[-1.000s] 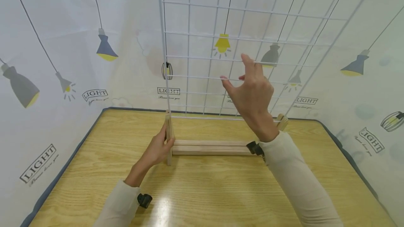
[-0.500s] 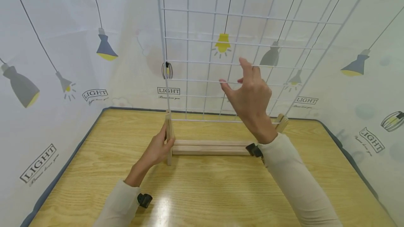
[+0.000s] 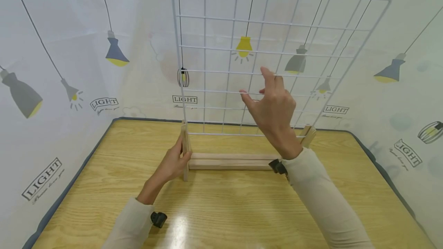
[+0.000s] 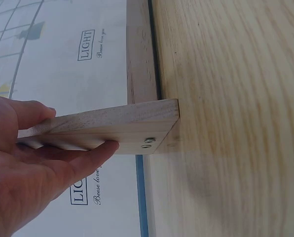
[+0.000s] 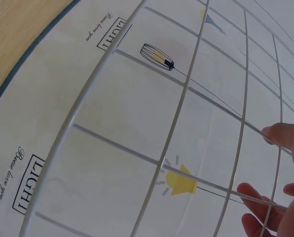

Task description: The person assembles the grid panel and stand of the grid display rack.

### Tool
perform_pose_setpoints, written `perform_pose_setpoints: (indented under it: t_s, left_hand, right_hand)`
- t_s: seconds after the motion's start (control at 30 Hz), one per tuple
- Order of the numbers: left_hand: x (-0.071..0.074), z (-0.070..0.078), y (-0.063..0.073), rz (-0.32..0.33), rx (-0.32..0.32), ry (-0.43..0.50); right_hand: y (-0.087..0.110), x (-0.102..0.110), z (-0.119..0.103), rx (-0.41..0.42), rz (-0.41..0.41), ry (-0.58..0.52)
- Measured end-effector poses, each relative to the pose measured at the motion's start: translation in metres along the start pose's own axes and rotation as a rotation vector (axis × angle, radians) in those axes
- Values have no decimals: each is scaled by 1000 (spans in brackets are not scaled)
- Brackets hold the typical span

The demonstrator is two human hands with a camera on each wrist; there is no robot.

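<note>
Grid lower than before | right fingers pinching it | left fingers clamped on wooden upright

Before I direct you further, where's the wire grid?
In the head view, the wire grid is upper centre-right, gripped by the right hand, above the wooden frame.

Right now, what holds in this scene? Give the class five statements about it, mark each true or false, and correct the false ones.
1. The left hand grips a wooden upright. True.
2. The right hand lies flat on the tabletop. False: the right hand holds the wire grid.
3. A yellow printed lamp shows through the wire grid. True.
4. Both sleeves are black. False: the sleeves are cream.
5. Two metal fasteners show in the left wrist view. True.
</note>
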State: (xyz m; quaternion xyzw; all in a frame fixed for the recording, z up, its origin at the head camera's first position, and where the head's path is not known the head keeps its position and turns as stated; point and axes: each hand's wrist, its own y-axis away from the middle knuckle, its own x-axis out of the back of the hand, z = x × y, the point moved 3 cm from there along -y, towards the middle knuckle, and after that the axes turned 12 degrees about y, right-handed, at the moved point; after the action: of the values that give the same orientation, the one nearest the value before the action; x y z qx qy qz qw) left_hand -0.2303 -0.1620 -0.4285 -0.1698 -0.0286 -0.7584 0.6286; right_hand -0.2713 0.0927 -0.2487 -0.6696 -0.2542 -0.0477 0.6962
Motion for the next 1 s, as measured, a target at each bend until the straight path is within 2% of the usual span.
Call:
perform_pose_setpoints:
  t_s: [1.0]
  left_hand:
    - [1,1,1,-12,26,-4]
  right_hand:
    - [13,-7,-1,7,-17,14]
